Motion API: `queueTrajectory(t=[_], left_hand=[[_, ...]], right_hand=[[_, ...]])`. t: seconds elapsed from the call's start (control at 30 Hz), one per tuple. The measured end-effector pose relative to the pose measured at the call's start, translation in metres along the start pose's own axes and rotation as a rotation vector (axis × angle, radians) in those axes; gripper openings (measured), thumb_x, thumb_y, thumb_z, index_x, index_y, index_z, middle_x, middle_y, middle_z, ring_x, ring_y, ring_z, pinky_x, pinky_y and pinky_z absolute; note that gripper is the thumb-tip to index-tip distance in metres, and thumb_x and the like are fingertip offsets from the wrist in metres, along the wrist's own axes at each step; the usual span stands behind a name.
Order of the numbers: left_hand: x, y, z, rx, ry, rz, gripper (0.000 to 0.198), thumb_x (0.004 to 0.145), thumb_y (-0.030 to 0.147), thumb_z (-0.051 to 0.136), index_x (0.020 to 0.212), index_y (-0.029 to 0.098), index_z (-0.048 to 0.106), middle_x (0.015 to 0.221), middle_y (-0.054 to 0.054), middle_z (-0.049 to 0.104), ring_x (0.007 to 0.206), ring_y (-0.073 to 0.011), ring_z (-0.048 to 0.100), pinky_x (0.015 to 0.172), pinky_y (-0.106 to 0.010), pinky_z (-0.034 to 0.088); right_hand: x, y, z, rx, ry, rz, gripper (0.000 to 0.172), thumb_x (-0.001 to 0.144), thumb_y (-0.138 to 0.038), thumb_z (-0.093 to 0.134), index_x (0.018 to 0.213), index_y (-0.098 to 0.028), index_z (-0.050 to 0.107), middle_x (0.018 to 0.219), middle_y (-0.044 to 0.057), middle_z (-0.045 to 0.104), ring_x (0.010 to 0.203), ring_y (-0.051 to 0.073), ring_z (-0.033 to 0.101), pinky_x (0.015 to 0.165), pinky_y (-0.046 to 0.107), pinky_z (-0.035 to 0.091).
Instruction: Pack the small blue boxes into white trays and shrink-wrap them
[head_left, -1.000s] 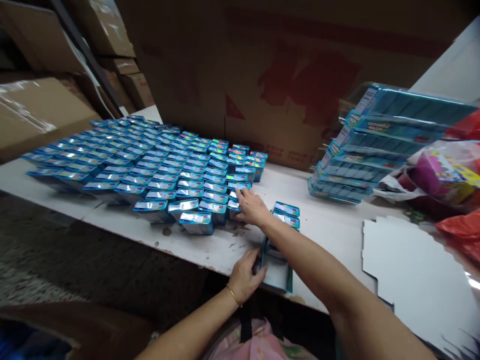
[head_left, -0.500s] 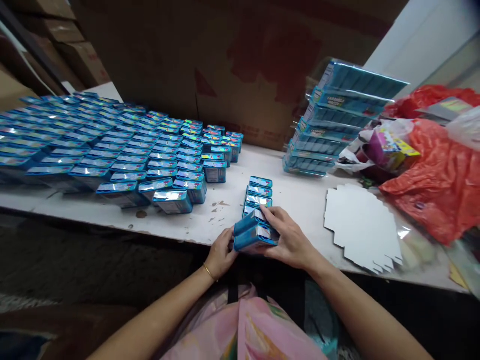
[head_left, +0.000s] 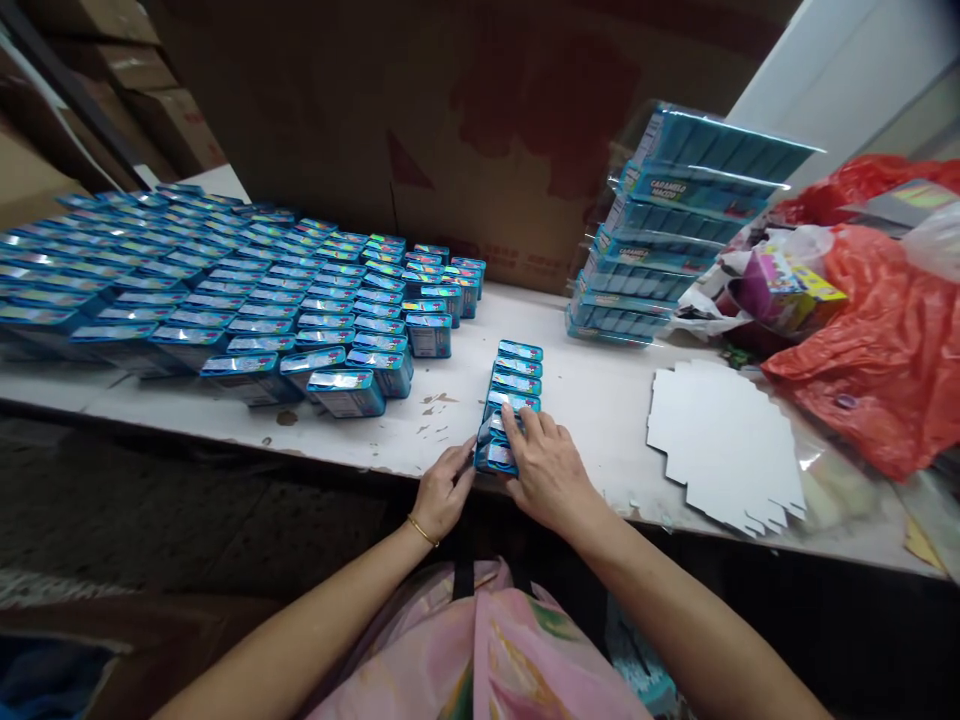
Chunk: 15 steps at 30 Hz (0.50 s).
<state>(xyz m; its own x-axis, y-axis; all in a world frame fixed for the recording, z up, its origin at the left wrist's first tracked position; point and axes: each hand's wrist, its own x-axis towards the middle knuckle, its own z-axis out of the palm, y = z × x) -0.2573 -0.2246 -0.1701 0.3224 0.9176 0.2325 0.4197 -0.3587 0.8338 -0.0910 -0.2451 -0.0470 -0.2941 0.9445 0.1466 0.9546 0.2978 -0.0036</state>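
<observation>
A short row of small blue tins with rounded corners (head_left: pixel 517 367) stands on the white table, running away from me. My right hand (head_left: pixel 551 465) lies over the near end of this row, its index finger stretched across the tops and its thumb by the nearest tin. At the left side of the same end, my left hand (head_left: pixel 444 490) presses its fingertips and thumb against the tins. The two nearest tins (head_left: pixel 498 457) sit between both hands, partly covered by the right fingers.
Many more blue tins (head_left: pixel 285 290) fill the left of the table (head_left: pixel 420 440). At the back right rises a stack of clear-wrapped blue packs (head_left: pixel 637 250). White cardboard pieces (head_left: pixel 724 445) lie right, beside red plastic bags (head_left: pixel 892 340). A large carton (head_left: pixel 337 120) stands behind.
The two tilted tins between my hands have come down and forward into line with the row. My right hand has shifted left over their tops; the left hand stays at their side.
</observation>
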Motion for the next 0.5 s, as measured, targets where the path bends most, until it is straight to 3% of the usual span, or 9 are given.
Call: queueTrajectory(t=[0.17, 0.27, 0.4, 0.5], left_hand=[[0.004, 0.004, -0.001, 0.072, -0.067, -0.015, 0.041, 0.085, 0.022, 0.036, 0.125, 0.025, 0.044, 0.101, -0.004, 0.054, 0.091, -0.0140, 0.053, 0.084, -0.027, 0.043], [0.009, 0.004, -0.003, 0.094, -0.116, -0.030, 0.043, 0.084, 0.021, 0.037, 0.127, 0.026, 0.042, 0.098, -0.003, 0.054, 0.089, -0.0144, 0.054, 0.083, -0.028, 0.043], [0.017, -0.004, -0.011, 0.014, -0.127, -0.052, 0.043, 0.082, 0.023, 0.041, 0.125, 0.024, 0.045, 0.106, -0.005, 0.052, 0.101, -0.0168, 0.050, 0.091, -0.032, 0.040], [0.032, -0.006, -0.023, -0.078, -0.071, -0.130, 0.042, 0.084, 0.031, 0.038, 0.123, 0.021, 0.047, 0.115, -0.007, 0.048, 0.105, -0.0184, 0.049, 0.090, -0.033, 0.041]], right_hand=[[0.004, 0.001, 0.000, -0.024, -0.023, 0.008, 0.078, 0.066, -0.031, 0.058, 0.135, -0.015, 0.025, 0.116, 0.014, 0.046, 0.098, 0.028, 0.042, 0.081, 0.042, 0.037], [0.007, -0.001, 0.013, -0.008, 0.007, -0.013, 0.079, 0.069, -0.039, 0.057, 0.136, -0.011, 0.024, 0.123, 0.016, 0.044, 0.107, 0.030, 0.040, 0.093, 0.046, 0.028], [0.013, 0.005, 0.029, 0.017, 0.047, -0.116, 0.080, 0.074, -0.056, 0.047, 0.136, -0.011, 0.025, 0.141, 0.012, 0.026, 0.128, 0.031, 0.018, 0.104, 0.050, 0.006], [0.023, 0.012, 0.032, 0.043, 0.039, -0.162, 0.081, 0.075, -0.063, 0.040, 0.136, -0.011, 0.025, 0.144, 0.011, 0.019, 0.132, 0.029, 0.009, 0.105, 0.048, 0.004]])
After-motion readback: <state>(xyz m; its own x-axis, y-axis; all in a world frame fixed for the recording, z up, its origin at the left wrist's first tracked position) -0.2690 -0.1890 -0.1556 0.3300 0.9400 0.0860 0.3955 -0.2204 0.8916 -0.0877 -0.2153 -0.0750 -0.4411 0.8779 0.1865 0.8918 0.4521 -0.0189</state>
